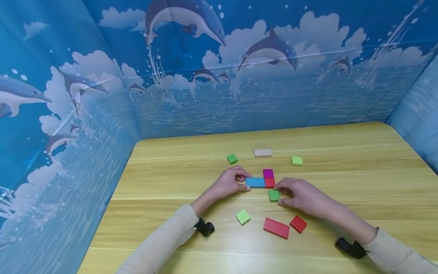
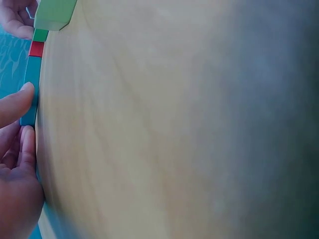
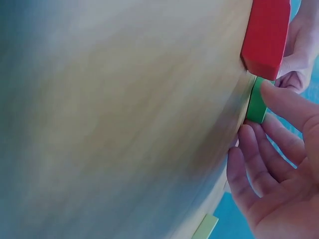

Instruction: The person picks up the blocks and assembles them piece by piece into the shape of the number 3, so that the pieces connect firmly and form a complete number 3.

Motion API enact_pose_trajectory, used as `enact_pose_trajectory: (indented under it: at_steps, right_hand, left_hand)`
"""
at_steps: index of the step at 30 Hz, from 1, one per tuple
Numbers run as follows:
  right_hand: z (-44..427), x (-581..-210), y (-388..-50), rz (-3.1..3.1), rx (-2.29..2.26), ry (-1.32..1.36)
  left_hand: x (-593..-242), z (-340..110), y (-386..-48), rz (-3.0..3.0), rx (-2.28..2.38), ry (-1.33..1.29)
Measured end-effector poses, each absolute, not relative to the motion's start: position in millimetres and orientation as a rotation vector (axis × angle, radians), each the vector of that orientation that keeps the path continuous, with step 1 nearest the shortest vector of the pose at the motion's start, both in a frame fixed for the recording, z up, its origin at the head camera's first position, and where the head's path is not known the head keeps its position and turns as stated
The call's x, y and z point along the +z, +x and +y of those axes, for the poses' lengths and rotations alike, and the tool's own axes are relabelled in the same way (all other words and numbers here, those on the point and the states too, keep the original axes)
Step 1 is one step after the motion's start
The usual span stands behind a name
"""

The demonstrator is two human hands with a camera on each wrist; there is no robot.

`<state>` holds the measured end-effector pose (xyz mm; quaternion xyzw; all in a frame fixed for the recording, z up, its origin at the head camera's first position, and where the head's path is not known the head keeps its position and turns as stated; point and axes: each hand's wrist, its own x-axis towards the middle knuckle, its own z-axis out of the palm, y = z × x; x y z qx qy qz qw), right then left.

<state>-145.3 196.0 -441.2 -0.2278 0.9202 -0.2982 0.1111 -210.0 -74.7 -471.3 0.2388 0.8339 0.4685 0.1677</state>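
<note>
My left hand pinches the left end of a blue block between thumb and fingers; the left wrist view shows the thumb on the side of the blue block. A red square block touches its right end, with a purple block behind the red one. Just in front of the red square is a green block, gripped at its right side by the thumb and index finger of my right hand. In the right wrist view, the thumb lies against the green block.
Behind the hands lie a green block, a pale pinkish block and a light green block. Nearer the front are a light green square, a long red block and a red square on the wooden table.
</note>
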Motion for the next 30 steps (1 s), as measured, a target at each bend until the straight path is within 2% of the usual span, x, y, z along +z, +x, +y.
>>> enact_pose_trajectory:
  at_steps: [9,12,30]
  right_hand:
    - [197.0,-437.5,-143.7,2.746,-0.897,-0.668]
    - [197.7,-437.8,-143.8,2.766,-0.895,-0.715]
    - [194.0,-442.3,-149.9,2.781,-0.905,-0.691]
  left_hand:
    - [-459.3,-74.1,-204.2,2.358,1.354,0.669]
    - [-470.1,-75.1,-209.7,2.371,1.335,0.674]
    - [-470.1,-75.5,-208.6,2.374,1.331,0.687]
